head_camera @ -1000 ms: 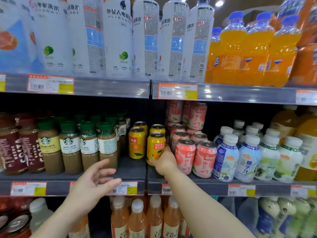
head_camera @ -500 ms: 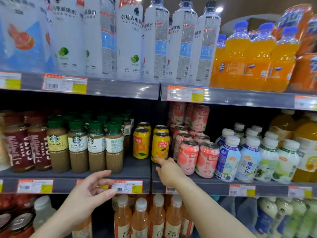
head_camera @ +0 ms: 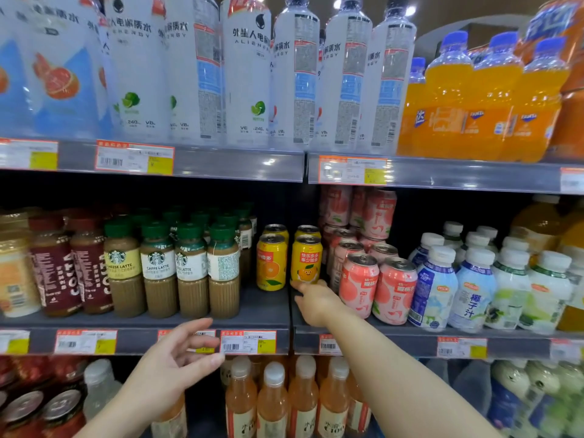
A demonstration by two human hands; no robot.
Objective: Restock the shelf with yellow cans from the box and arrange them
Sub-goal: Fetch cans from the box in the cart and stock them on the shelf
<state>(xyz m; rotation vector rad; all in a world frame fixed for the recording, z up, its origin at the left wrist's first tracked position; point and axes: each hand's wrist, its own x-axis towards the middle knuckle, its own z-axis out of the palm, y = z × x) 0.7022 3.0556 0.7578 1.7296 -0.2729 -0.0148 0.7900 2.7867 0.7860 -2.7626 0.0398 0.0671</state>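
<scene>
Two rows of yellow cans stand on the middle shelf [head_camera: 265, 311]. The front left can [head_camera: 271, 263] shows an orange picture; the front right can [head_camera: 306, 260] shows a cartoon face. One more can stands behind each. My right hand [head_camera: 316, 300] reaches onto the shelf, one finger stretched out to the base of the front right can, the others curled; it grips nothing. My left hand [head_camera: 170, 365] hovers in front of the shelf edge with relaxed, spread fingers and holds nothing. The box is out of view.
Coffee bottles [head_camera: 158, 270] stand left of the yellow cans, pink peach cans [head_camera: 376, 286] right of them, then white coconut-juice bottles [head_camera: 458, 289]. Tall water bottles and orange soda fill the shelf above. Juice bottles [head_camera: 271, 403] stand on the shelf below.
My right hand has let go of the front right yellow can and drawn back a little, now only pointing at its base. The view has shifted slightly toward the shelf.
</scene>
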